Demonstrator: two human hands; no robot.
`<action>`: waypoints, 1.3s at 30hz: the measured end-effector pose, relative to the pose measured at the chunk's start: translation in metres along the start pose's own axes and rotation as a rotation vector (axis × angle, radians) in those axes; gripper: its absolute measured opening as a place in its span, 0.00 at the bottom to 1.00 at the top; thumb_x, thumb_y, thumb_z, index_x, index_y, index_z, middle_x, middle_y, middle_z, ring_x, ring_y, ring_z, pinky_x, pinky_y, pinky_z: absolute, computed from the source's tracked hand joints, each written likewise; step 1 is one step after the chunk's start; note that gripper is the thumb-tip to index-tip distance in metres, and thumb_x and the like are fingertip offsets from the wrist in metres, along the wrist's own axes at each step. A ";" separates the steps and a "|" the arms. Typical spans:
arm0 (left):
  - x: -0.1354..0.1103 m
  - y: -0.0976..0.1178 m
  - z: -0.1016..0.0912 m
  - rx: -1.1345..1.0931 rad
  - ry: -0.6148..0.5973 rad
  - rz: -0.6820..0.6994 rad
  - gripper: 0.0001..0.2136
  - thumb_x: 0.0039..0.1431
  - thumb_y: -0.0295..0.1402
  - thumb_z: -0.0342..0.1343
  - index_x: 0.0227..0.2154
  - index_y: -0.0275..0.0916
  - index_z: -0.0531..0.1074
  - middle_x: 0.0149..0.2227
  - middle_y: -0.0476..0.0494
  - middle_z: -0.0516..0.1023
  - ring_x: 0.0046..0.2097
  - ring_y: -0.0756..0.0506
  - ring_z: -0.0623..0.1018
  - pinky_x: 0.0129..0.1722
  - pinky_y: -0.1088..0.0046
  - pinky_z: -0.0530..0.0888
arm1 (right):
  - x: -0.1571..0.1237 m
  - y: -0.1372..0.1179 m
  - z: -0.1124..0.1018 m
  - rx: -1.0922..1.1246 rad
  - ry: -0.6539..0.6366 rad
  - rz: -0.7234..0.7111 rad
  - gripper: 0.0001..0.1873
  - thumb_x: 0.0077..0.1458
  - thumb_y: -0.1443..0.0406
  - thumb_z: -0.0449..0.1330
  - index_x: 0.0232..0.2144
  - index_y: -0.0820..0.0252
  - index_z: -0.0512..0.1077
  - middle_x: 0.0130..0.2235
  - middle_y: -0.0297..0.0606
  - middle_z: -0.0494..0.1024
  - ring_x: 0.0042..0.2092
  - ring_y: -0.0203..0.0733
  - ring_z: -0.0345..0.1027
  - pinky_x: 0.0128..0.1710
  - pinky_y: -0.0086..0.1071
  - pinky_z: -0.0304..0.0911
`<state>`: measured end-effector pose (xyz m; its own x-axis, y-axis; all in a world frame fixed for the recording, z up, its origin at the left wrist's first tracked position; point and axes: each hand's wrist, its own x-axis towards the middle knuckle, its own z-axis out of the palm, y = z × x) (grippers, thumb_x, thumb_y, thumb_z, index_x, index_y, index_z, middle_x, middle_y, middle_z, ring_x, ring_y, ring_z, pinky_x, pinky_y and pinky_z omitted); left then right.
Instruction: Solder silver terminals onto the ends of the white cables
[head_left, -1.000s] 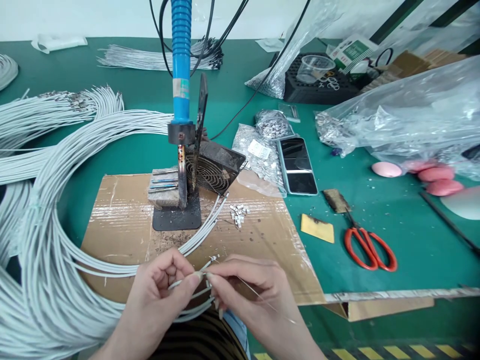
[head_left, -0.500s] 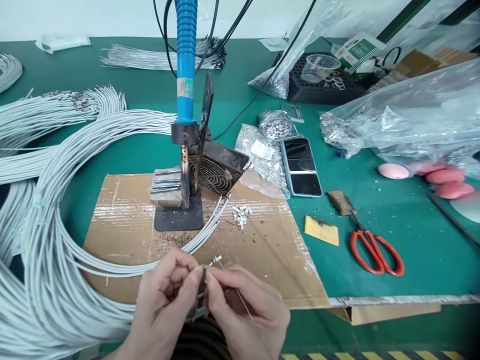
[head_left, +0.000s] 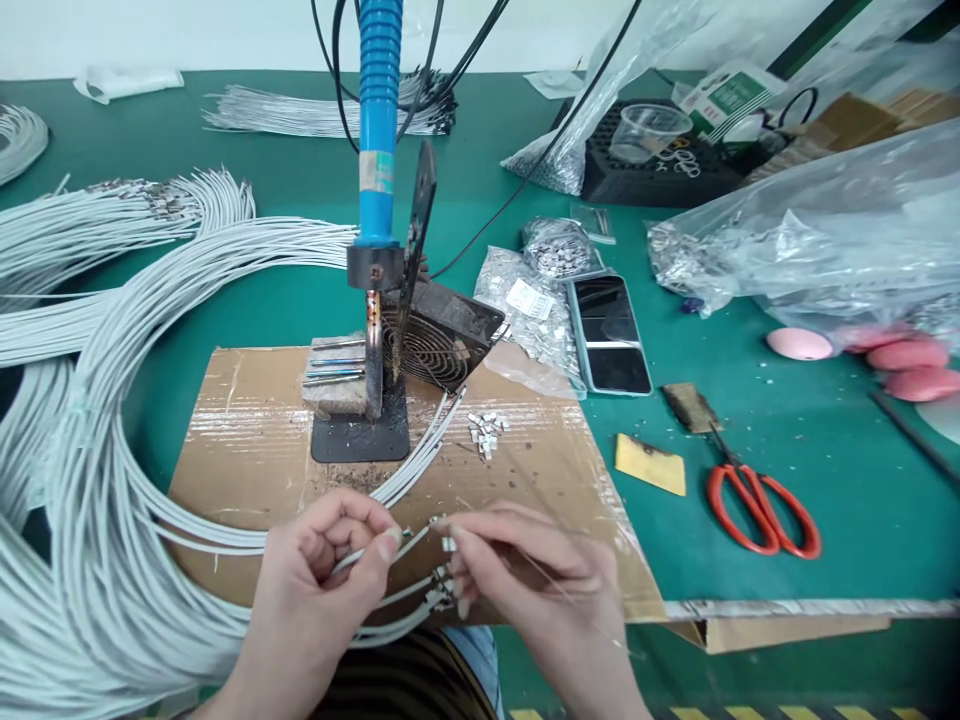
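Delicately, both hands pinch small things above the counter's near edge.
In the head view, the left hand holds a white cable close to its tip, over the near part of the cardboard. The right hand is narrow, thumb and forefinger pinching a thin wire; whether it grips a small part too, I cannot tell. A loose pinch could let the slim tip slip, and connector-ended cables just beside the fingers could snag the wire. The soldering iron, toward the cardboard's far edge, could burn a straying knuckle if hot; a careless sweep could scatter the small white parts.
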<state>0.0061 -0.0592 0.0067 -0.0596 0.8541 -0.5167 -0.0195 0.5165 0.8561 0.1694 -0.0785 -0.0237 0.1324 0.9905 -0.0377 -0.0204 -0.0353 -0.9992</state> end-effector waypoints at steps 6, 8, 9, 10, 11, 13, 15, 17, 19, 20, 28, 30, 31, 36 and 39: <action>0.003 0.004 -0.003 0.009 0.027 0.013 0.12 0.45 0.37 0.73 0.23 0.36 0.76 0.18 0.57 0.63 0.22 0.55 0.57 0.22 0.81 0.54 | -0.003 -0.002 0.009 0.193 0.174 0.176 0.02 0.56 0.62 0.73 0.32 0.51 0.86 0.24 0.32 0.81 0.23 0.35 0.75 0.24 0.26 0.77; 0.004 0.004 -0.003 0.009 0.026 0.017 0.12 0.45 0.38 0.73 0.24 0.36 0.77 0.18 0.57 0.63 0.22 0.55 0.58 0.22 0.80 0.54 | -0.003 -0.003 0.013 0.217 0.186 0.187 0.02 0.55 0.62 0.73 0.31 0.52 0.86 0.23 0.32 0.81 0.23 0.36 0.75 0.25 0.26 0.77; 0.004 0.004 -0.003 0.013 0.029 0.018 0.13 0.45 0.38 0.73 0.24 0.36 0.77 0.18 0.56 0.64 0.22 0.55 0.58 0.22 0.80 0.54 | -0.002 -0.004 0.015 0.218 0.182 0.179 0.03 0.55 0.62 0.73 0.30 0.52 0.86 0.23 0.33 0.81 0.23 0.36 0.75 0.25 0.26 0.77; 0.004 0.004 -0.003 0.019 0.031 0.019 0.13 0.45 0.38 0.73 0.24 0.36 0.77 0.18 0.56 0.64 0.22 0.55 0.57 0.22 0.80 0.54 | -0.001 -0.004 0.017 0.209 0.170 0.165 0.03 0.55 0.62 0.73 0.30 0.53 0.86 0.24 0.33 0.81 0.23 0.36 0.75 0.25 0.25 0.76; 0.004 0.004 -0.003 0.025 0.032 0.020 0.13 0.45 0.39 0.73 0.24 0.36 0.77 0.18 0.56 0.64 0.22 0.55 0.57 0.22 0.80 0.54 | 0.000 -0.003 0.018 0.197 0.151 0.148 0.03 0.55 0.62 0.73 0.30 0.53 0.86 0.24 0.34 0.81 0.23 0.35 0.75 0.25 0.25 0.75; 0.004 0.004 -0.003 0.034 0.034 0.020 0.13 0.46 0.39 0.72 0.24 0.37 0.76 0.18 0.56 0.63 0.22 0.55 0.57 0.22 0.80 0.54 | 0.001 -0.001 0.020 0.174 0.106 0.128 0.03 0.55 0.63 0.73 0.30 0.54 0.87 0.26 0.35 0.81 0.24 0.35 0.75 0.25 0.25 0.74; 0.004 0.004 -0.003 0.040 0.034 0.020 0.13 0.46 0.39 0.72 0.24 0.37 0.76 0.18 0.57 0.63 0.22 0.55 0.57 0.23 0.79 0.54 | 0.001 0.001 0.020 0.173 0.064 0.139 0.03 0.56 0.62 0.73 0.31 0.53 0.87 0.27 0.36 0.81 0.24 0.34 0.74 0.24 0.24 0.72; 0.004 0.005 -0.003 0.052 0.037 0.023 0.12 0.46 0.39 0.72 0.24 0.37 0.77 0.18 0.57 0.62 0.22 0.54 0.57 0.23 0.79 0.54 | 0.001 0.003 0.020 0.188 0.043 0.166 0.03 0.56 0.62 0.72 0.32 0.52 0.88 0.28 0.36 0.81 0.25 0.34 0.73 0.25 0.24 0.71; 0.004 0.005 -0.004 0.066 0.041 0.031 0.12 0.46 0.38 0.71 0.24 0.36 0.77 0.18 0.56 0.62 0.23 0.54 0.57 0.23 0.79 0.54 | 0.000 0.004 0.021 0.203 0.043 0.188 0.03 0.56 0.61 0.73 0.32 0.52 0.88 0.27 0.35 0.80 0.25 0.33 0.72 0.25 0.24 0.70; 0.005 0.005 -0.004 0.072 0.041 0.033 0.11 0.46 0.38 0.71 0.24 0.36 0.77 0.18 0.56 0.62 0.23 0.54 0.57 0.23 0.79 0.54 | 0.000 0.004 0.022 0.210 0.049 0.197 0.03 0.55 0.61 0.73 0.32 0.52 0.88 0.27 0.35 0.80 0.25 0.33 0.72 0.25 0.24 0.70; 0.007 0.004 -0.007 0.066 0.047 0.030 0.11 0.45 0.38 0.72 0.23 0.37 0.77 0.18 0.55 0.64 0.23 0.53 0.59 0.23 0.79 0.55 | -0.001 0.003 0.023 0.218 0.057 0.250 0.06 0.55 0.59 0.73 0.31 0.56 0.87 0.28 0.36 0.81 0.25 0.35 0.74 0.26 0.26 0.73; 0.007 0.004 -0.007 0.059 0.045 0.035 0.11 0.45 0.37 0.72 0.23 0.37 0.77 0.18 0.55 0.64 0.23 0.53 0.59 0.23 0.79 0.56 | -0.001 0.006 0.024 0.228 0.024 0.246 0.07 0.56 0.59 0.73 0.33 0.56 0.87 0.28 0.36 0.80 0.25 0.35 0.74 0.25 0.26 0.73; 0.007 0.004 -0.006 0.058 0.044 0.040 0.11 0.46 0.38 0.72 0.23 0.37 0.77 0.17 0.56 0.64 0.23 0.54 0.59 0.23 0.80 0.56 | -0.001 0.007 0.024 0.247 0.006 0.243 0.08 0.56 0.58 0.73 0.33 0.55 0.88 0.28 0.36 0.80 0.25 0.34 0.73 0.25 0.25 0.73; 0.004 0.006 -0.003 0.081 0.072 0.066 0.11 0.47 0.38 0.71 0.23 0.38 0.77 0.17 0.55 0.66 0.22 0.54 0.60 0.22 0.80 0.56 | -0.003 0.004 0.029 0.298 0.018 0.320 0.07 0.54 0.59 0.74 0.30 0.55 0.86 0.27 0.33 0.79 0.25 0.31 0.72 0.26 0.22 0.71; 0.003 0.006 -0.002 0.095 0.087 0.068 0.11 0.47 0.38 0.70 0.23 0.38 0.77 0.17 0.55 0.66 0.22 0.53 0.61 0.22 0.80 0.57 | -0.003 0.000 0.030 0.274 0.035 0.333 0.06 0.54 0.61 0.74 0.28 0.56 0.85 0.27 0.33 0.79 0.25 0.31 0.71 0.26 0.22 0.69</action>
<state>0.0041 -0.0534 0.0104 -0.1440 0.8808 -0.4510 0.0815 0.4648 0.8817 0.1389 -0.0771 -0.0231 0.1076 0.9256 -0.3630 -0.3296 -0.3112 -0.8913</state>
